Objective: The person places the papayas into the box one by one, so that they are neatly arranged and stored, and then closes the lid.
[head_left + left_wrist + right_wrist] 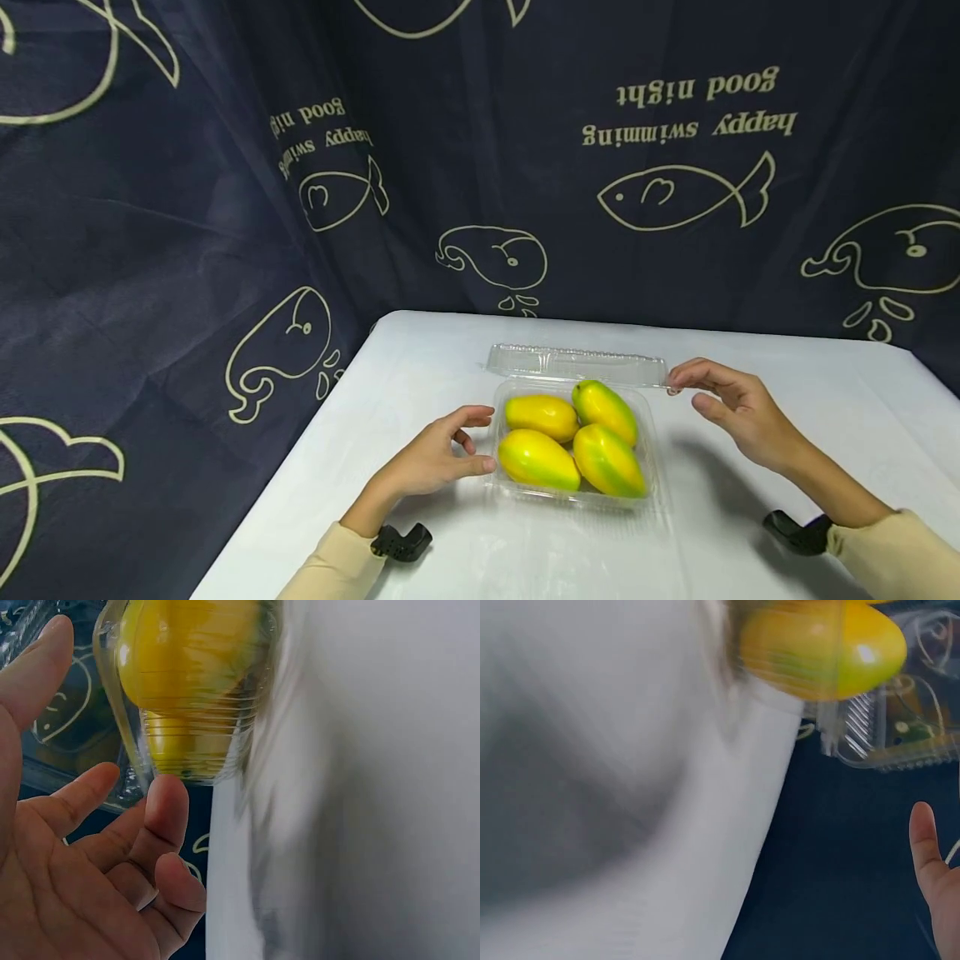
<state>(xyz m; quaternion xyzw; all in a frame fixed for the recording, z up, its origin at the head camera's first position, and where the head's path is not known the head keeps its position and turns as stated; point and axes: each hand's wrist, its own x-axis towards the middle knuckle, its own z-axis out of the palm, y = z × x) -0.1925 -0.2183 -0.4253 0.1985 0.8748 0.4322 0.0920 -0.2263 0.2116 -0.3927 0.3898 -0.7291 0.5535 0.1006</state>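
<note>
A clear plastic clamshell container [573,498] lies on the table with its hinged lid [577,362] raised along the far side. Several yellow-green mangoes [538,460] fill the tray. At the tray's left wall is my left hand [442,454], thumb and fingers spread apart and fingertips right by the plastic. My right hand [738,408] hovers to the right, its fingertips at the lid's right end and its thumb held away. The right wrist view shows that thumb [924,836] apart from the lid, with the other fingers mostly out of frame.
A white-covered table [420,358] carries the container. Dark fabric [675,275] with pale fish and whale drawings hangs behind and on the left side. Both wrists wear a black device [402,543] below cream sleeves.
</note>
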